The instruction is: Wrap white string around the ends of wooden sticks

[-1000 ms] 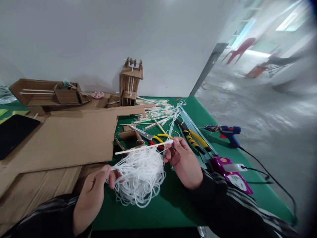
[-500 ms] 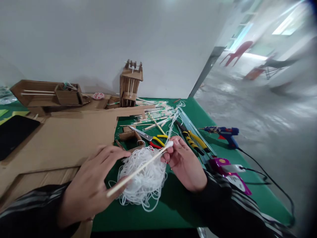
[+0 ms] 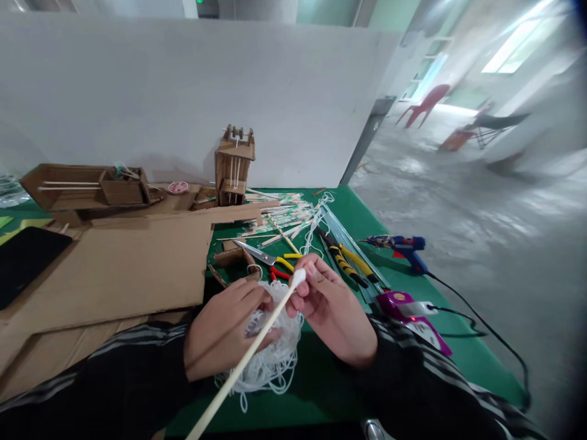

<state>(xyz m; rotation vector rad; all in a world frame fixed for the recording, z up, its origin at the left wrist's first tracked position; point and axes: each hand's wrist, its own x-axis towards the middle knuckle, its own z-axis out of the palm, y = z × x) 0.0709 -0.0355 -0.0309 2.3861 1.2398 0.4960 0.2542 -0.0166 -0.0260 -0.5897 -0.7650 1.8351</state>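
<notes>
From where I stand, the person's two hands are apart but close, both over a loose heap of white string (image 3: 287, 360) at the near edge of the green table (image 3: 486, 360). The right hand (image 3: 330, 308) has thumb and fingers pinched at the white tip of a pale stick (image 3: 250, 354), seemingly to keep that end steady while the shaft slants down towards the person's body, past the bottom of my view. The left hand (image 3: 233, 330) is half curled over the heap, with the stick passing in front of its fingertips; whether it grips any strand, or touches the stick, I can't tell. The string probably lies right under the hands so that it is easy to reach.

Just beyond the heap, scissors (image 3: 259, 253) lie with yellow and red handles turned towards the person, handy for picking up, I'd guess, with a small cardboard frame (image 3: 236, 263) beside them. Pliers (image 3: 343, 260) rest past the right hand, and a glue gun (image 3: 406, 245) sits farther right, its cord trailing along the table's edge. A purple power strip (image 3: 398, 299) stands close to the right sleeve, so an elbow could knock it. A big cardboard sheet (image 3: 128, 263) takes up the left side, leaving that arm little bare table. Behind it all, wrapped sticks (image 3: 284, 214) are strewn near an upright cardboard tower (image 3: 233, 171) by the wall (image 3: 137, 104)
</notes>
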